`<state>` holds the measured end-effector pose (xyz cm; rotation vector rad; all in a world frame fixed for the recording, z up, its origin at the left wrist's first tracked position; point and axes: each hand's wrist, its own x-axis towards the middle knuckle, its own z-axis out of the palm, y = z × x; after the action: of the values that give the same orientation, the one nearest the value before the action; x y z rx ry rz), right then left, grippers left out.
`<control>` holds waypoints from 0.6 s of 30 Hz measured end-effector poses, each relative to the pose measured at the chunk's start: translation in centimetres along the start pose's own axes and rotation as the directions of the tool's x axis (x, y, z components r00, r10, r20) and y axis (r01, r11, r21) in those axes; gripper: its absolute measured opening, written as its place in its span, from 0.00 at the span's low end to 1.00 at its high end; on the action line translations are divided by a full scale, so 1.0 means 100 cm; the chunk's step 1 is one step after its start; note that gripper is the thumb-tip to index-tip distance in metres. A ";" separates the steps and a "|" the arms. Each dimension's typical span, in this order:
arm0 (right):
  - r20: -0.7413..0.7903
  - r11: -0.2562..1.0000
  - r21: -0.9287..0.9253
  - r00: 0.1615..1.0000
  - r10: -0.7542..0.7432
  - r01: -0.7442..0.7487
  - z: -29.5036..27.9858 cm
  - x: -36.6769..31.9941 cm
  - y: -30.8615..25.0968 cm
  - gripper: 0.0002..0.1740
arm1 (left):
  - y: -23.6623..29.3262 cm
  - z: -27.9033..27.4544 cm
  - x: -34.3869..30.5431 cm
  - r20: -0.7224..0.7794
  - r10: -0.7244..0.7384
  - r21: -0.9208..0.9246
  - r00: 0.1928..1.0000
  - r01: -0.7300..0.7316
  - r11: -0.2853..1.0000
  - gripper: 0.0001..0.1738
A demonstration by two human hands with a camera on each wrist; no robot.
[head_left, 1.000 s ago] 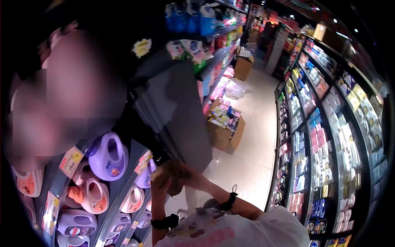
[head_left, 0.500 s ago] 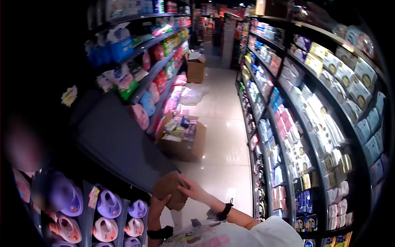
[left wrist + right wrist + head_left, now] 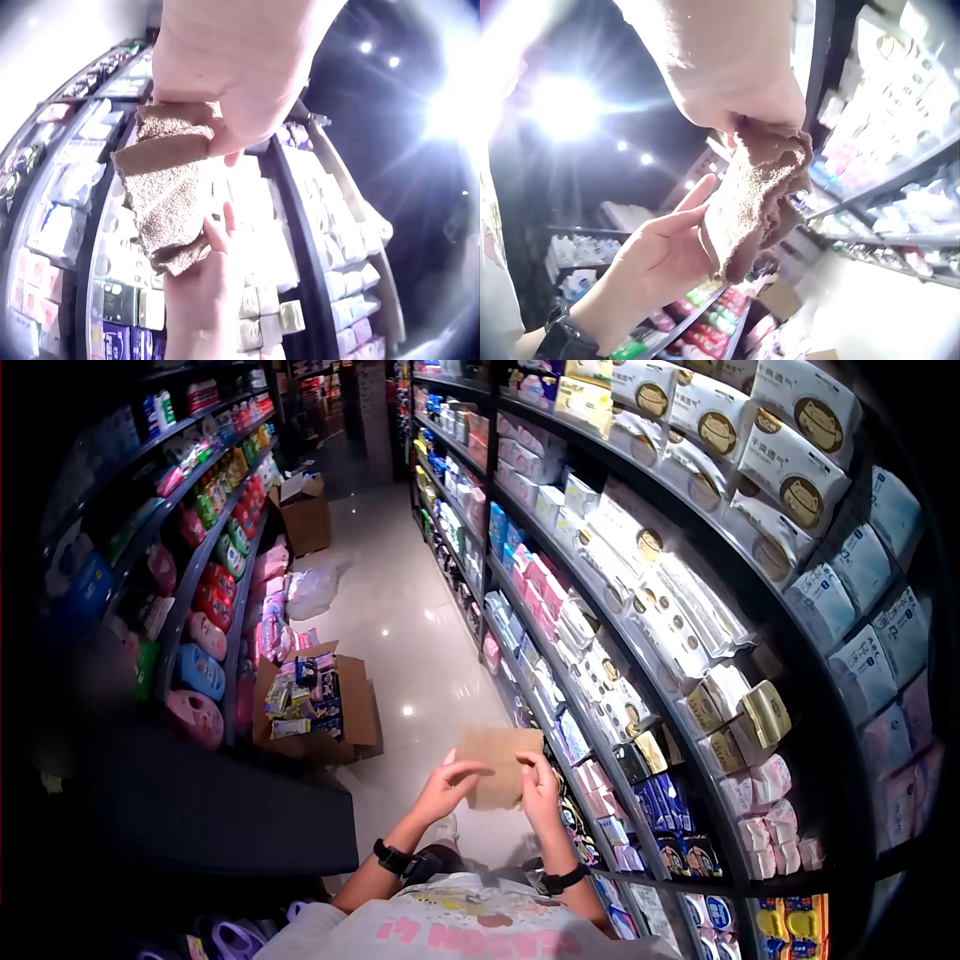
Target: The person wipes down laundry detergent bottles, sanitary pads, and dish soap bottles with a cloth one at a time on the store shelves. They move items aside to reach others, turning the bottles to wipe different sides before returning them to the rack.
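Up on the top right shelf in the head view, white rectangular soft plastic packs [image 3: 795,470] carry dark Chinese characters, and there it is: "爽透气", readable on two of them! Down below, upside down across the white cloth shirt [image 3: 345,942], pink block letters look like "SEASON", with an unclear mark following. Over on the right, pale blue rectangular packs [image 3: 866,660] show print too small to read; on the left-wrist camera, a dark blue rectangular box [image 3: 116,343] bears blurred white lettering.
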<state>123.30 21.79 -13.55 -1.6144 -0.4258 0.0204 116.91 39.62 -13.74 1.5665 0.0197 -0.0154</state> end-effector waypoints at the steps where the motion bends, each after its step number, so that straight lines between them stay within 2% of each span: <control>1: -0.007 0.998 -0.058 1.000 0.007 -0.007 -0.019 0.007 0.008 0.12 | 0.007 0.013 0.024 0.035 0.025 0.063 0.999 -0.027 0.998 0.17; 2: -0.063 0.976 -0.220 0.998 -0.026 0.011 -0.039 0.014 0.010 0.12 | 0.016 0.026 0.046 0.073 0.053 0.119 0.996 -0.061 0.991 0.19; 3: -0.186 0.968 -0.247 0.982 -0.011 -0.036 -0.047 0.023 -0.004 0.12 | 0.021 0.036 0.069 0.112 0.044 0.107 0.993 -0.056 0.993 0.19; 4: -0.307 0.957 -0.277 0.952 -0.005 -0.084 -0.057 0.033 -0.014 0.13 | 0.023 0.047 0.095 0.163 0.161 0.206 0.973 -0.193 0.959 0.20; 5: -0.365 0.917 -0.397 0.922 -0.129 -0.029 -0.066 0.046 -0.020 0.13 | 0.029 0.058 0.122 0.215 0.285 0.290 0.934 -0.340 0.894 0.22; 6: -0.398 0.857 -0.514 0.880 -0.258 0.019 -0.073 0.060 -0.025 0.14 | 0.038 0.069 0.147 0.236 0.395 0.241 0.888 -0.447 0.861 0.24; 7: -0.426 0.843 -0.538 0.863 -0.272 0.000 -0.079 0.072 -0.027 0.18 | 0.042 0.077 0.175 0.260 0.489 0.279 0.833 -0.549 0.787 0.25; 8: -0.425 0.715 -0.692 0.855 -0.297 -0.096 -0.082 0.084 -0.021 0.23 | 0.049 0.085 0.202 0.282 0.579 0.314 0.765 -0.643 0.698 0.25; 10: -0.501 0.734 -0.661 0.819 -0.278 -0.155 -0.083 0.120 -0.013 0.26 | 0.064 0.094 0.247 0.331 0.554 0.406 0.764 -0.646 0.647 0.25; 11: -0.513 0.687 -0.699 0.807 -0.292 -0.196 -0.083 0.138 -0.003 0.28 | 0.064 0.098 0.272 0.302 0.638 0.342 0.708 -0.706 0.621 0.23; 12: -0.508 0.697 -0.698 0.802 -0.315 -0.167 -0.083 0.155 0.005 0.28 | 0.057 0.101 0.293 0.314 0.614 0.413 0.724 -0.686 0.599 0.23; 14: -0.555 0.614 -0.737 0.772 -0.309 -0.284 -0.072 0.178 0.023 0.30 | 0.059 0.087 0.319 0.407 0.618 0.409 0.673 -0.739 0.535 0.21; 16: -0.613 0.632 -0.663 0.776 -0.149 -0.402 -0.054 0.194 0.018 0.31 | 0.061 0.075 0.337 0.388 0.717 0.339 0.579 -0.813 0.473 0.18; 17: -0.607 0.622 -0.689 0.765 -0.216 -0.371 -0.052 0.201 0.026 0.32 | 0.062 0.069 0.344 0.406 0.696 0.358 0.593 -0.803 0.476 0.16; 18: -0.557 0.621 -0.735 0.763 -0.327 -0.270 -0.048 0.214 0.017 0.32 | 0.059 0.065 0.354 0.414 0.722 0.351 0.554 -0.829 0.434 0.16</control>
<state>144.85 23.16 -9.57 -2.3432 0.1504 -0.8770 152.46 33.21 -8.62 1.9711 -0.9846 0.6218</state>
